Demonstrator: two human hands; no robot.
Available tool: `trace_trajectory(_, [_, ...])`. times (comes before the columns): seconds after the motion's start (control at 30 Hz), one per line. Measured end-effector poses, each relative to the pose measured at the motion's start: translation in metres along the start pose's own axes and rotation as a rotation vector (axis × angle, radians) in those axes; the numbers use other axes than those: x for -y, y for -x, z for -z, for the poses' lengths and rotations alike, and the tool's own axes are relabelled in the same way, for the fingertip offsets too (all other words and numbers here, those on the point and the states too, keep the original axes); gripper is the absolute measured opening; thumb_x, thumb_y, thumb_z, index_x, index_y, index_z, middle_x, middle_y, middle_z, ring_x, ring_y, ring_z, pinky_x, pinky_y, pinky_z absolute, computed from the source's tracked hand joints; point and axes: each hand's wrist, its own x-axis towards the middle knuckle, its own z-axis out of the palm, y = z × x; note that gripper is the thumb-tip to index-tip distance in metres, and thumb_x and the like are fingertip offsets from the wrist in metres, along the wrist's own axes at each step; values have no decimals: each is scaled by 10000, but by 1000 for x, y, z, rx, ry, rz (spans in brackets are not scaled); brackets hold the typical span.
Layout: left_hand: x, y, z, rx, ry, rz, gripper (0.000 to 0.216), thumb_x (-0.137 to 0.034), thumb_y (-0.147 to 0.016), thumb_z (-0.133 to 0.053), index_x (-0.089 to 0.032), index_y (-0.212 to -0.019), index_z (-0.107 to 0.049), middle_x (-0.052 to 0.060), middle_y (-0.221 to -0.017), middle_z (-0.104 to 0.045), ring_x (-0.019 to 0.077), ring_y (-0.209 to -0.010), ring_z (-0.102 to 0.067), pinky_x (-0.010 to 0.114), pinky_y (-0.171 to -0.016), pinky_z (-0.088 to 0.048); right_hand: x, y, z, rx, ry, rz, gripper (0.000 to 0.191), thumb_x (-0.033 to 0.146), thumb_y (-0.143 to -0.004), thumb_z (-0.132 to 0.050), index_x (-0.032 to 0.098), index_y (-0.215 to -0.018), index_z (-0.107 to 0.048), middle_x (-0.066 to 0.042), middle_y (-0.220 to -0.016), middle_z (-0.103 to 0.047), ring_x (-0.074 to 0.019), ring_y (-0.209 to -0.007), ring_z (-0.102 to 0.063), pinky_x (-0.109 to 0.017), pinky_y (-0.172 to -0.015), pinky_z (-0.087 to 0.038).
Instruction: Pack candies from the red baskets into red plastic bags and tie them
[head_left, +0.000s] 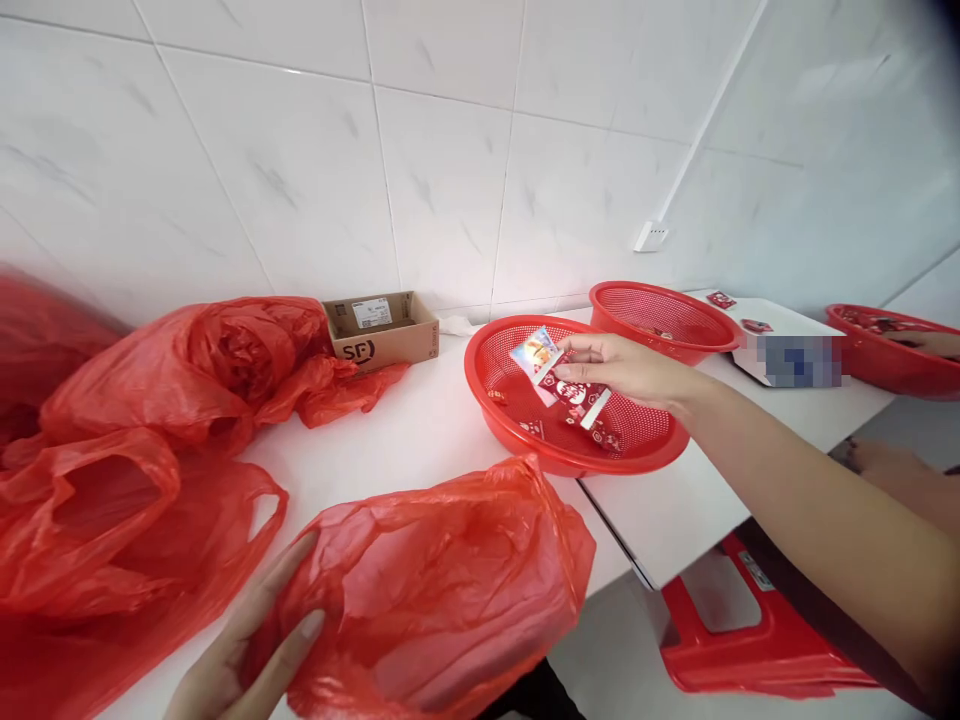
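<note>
At the lower left, my left hand point(262, 620) is closed on the edge of a red plastic bag point(450, 590), whose mouth gapes toward me at the table's front. My right hand point(607, 368) grips small printed packets point(581, 395), dark red with white lettering, and one with a light, colourful picture shows at the fingertips. It hangs over a red perforated plastic basket point(510, 430) that has a few more small packets lying in it. The exact number of packets in my fingers is hard to make out.
More red plastic bags point(172, 380) are heaped on the left. Behind stand an open cardboard box point(397, 345), a second red basket point(675, 310) and a white device point(787, 325). Another person's hand point(922, 343) reaches into a basket point(892, 365). A red stool point(690, 640) stands below.
</note>
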Motion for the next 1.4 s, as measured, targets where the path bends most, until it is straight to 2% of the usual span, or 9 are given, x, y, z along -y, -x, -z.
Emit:
trace_trajectory(0.07, [-7,1,-7,24,-2,-32,701,-493,-752,-694,-384,-1401,-451,-46,-1511,-416,328,-1419,-296,523,-1146,-242,28,12,-29,76,-59,57,354,400,-829,-648,230,-1136,-601,-36,-1075,-692,-158,-879,-679,-269,-738,-538])
trace_trajectory(0.17, [-19,6,-17,101,1,-55,676,-475,-803,-655,-373,-1426,-411,-23,-1531,-387,292,-1430,-284,501,-1165,-216,53,23,-79,328,-23,96,303,371,-864,-607,247,-1141,-606,-11,-1002,-707,-152,-854,-675,-261,-717,-534])
trace_trajectory(0.27, [-29,10,-22,125,50,-42,627,-448,-851,-607,-365,-1434,-391,-13,-1545,-362,255,-1432,-288,464,-1166,-248,50,21,-120,431,209,105,300,304,-870,-594,229,-1158,-628,-22,-964,-712,-157,-824,-663,-253,-694,-513])
trace_trajectory(0.37, [-31,13,-24,116,50,-37,615,-401,-868,-584,-321,-1445,-388,23,-1553,-346,260,-1435,-278,461,-1166,-252,31,10,-138,450,412,82,389,277,-883,-556,250,-1269,-595,-44,-1073,-706,-164,-835,-659,-260,-715,-497])
trace_trajectory(0.53, [-24,15,-20,94,-35,-106,627,-323,-870,-555,-296,-1464,-356,32,-1570,-307,250,-1454,-229,459,-1182,-203,13,1,-133,414,510,55,506,305,-916,-488,290,-1421,-451,-46,-1247,-647,-189,-969,-646,-264,-777,-486])
trace_trajectory(0.73, [-20,15,-19,70,-118,-139,619,-296,-875,-517,-322,-1466,-334,-10,-1568,-305,192,-1458,-219,407,-1190,-184,9,3,-126,381,489,33,488,292,-950,-420,312,-1437,-423,-9,-1341,-589,-187,-1113,-599,-277,-916,-457])
trace_trajectory(0.93, [-15,14,-17,80,-161,-155,650,-253,-857,-518,-320,-1472,-321,3,-1571,-299,217,-1458,-222,425,-1185,-200,2,2,-129,353,551,28,486,282,-969,-369,330,-1451,-400,-13,-1142,-695,-174,-879,-661,-280,-789,-487])
trace_trajectory(1.23, [-22,18,-23,55,-76,-133,610,-298,-878,-525,-307,-1462,-348,9,-1563,-320,211,-1451,-238,418,-1193,-178,14,18,-127,201,534,86,404,282,-972,-388,328,-1345,-537,-26,-1187,-681,-215,-1060,-640,-369,-924,-486])
trace_trajectory(1.4, [-27,20,-24,48,-32,-133,609,-367,-870,-577,-332,-1445,-379,2,-1545,-355,231,-1432,-285,422,-1182,-229,28,18,-89,8,267,135,322,380,-914,-514,295,-1205,-622,-32,-1152,-682,-197,-998,-657,-345,-819,-546])
